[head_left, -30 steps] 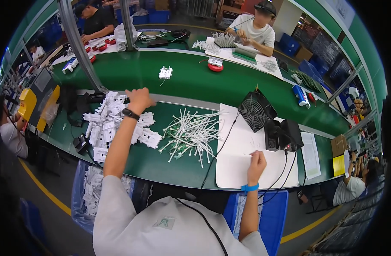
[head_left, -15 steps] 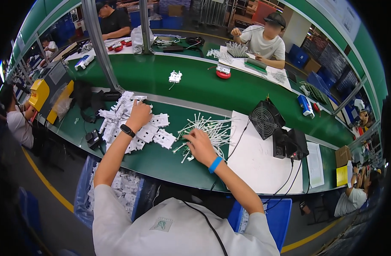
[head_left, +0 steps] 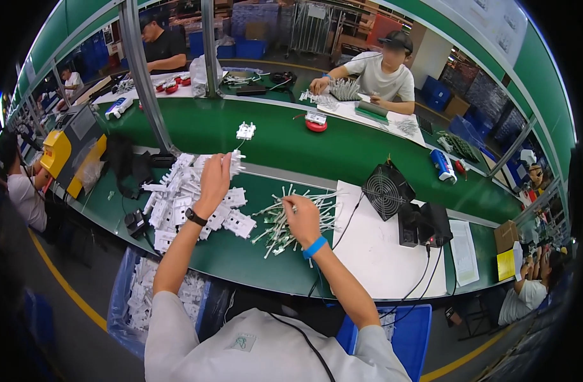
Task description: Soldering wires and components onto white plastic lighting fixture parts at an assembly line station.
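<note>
My left hand (head_left: 215, 181) is over the right side of a heap of white plastic housings (head_left: 172, 202). Its fingers are closed on one white housing (head_left: 237, 163), which sticks out to their right. My right hand (head_left: 303, 220) is over a pile of green circuit boards with white wires (head_left: 272, 227). Thumb and forefinger pinch together there on what looks like a white wire; the rest of that piece is hidden by the fingers and the pile.
Beyond the bench's metal edge lies a green belt (head_left: 196, 122) carrying a white housing (head_left: 245, 131) and a red round part (head_left: 316, 123). To the right are a black fan (head_left: 385, 193), black power boxes (head_left: 425, 224) and cables. A bin of white parts (head_left: 153, 302) stands below left.
My left hand has shifted right, and a white housing now shows at its fingers. The right hand has drawn slightly up, fingers pinched. Across the belt, a person's raised hand has come down.
</note>
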A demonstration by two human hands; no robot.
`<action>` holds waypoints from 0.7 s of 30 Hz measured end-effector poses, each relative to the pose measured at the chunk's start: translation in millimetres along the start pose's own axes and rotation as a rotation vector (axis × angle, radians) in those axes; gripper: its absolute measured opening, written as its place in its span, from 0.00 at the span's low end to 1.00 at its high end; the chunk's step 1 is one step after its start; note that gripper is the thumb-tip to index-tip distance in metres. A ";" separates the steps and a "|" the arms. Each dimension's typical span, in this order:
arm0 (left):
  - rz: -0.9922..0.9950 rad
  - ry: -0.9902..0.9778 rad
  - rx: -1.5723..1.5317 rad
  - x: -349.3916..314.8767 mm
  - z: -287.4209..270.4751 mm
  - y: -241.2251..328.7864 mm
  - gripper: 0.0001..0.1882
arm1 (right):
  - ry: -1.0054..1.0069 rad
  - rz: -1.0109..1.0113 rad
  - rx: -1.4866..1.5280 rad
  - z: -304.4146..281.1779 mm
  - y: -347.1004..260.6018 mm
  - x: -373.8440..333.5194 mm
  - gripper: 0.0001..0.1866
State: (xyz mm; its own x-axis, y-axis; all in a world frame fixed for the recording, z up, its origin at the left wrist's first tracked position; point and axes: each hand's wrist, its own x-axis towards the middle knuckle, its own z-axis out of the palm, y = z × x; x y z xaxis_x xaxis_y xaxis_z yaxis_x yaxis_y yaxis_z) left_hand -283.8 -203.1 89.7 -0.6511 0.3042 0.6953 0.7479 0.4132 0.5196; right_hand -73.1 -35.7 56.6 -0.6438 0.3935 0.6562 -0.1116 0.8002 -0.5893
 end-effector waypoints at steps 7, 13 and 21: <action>-0.597 -0.582 -1.038 -1.8 1.2 72.9 0.20 | 0.202 0.115 0.302 -76.5 -23.1 43.6 0.07; -0.419 -0.782 -1.007 -15.5 8.6 107.8 0.18 | 0.070 0.234 0.475 -100.8 -12.0 47.7 0.06; -0.286 -0.858 -1.021 -31.9 5.1 136.9 0.18 | -0.098 0.522 0.689 -113.1 1.7 36.6 0.07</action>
State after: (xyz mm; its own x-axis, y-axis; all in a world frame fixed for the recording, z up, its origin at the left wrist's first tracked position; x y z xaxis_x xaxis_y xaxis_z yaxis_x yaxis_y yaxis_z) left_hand -161.3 -151.9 136.1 -0.3928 0.9034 0.1721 0.0921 -0.1475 0.9848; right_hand -11.3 31.2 132.9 -0.7991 0.5677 0.1978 -0.1971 0.0635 -0.9783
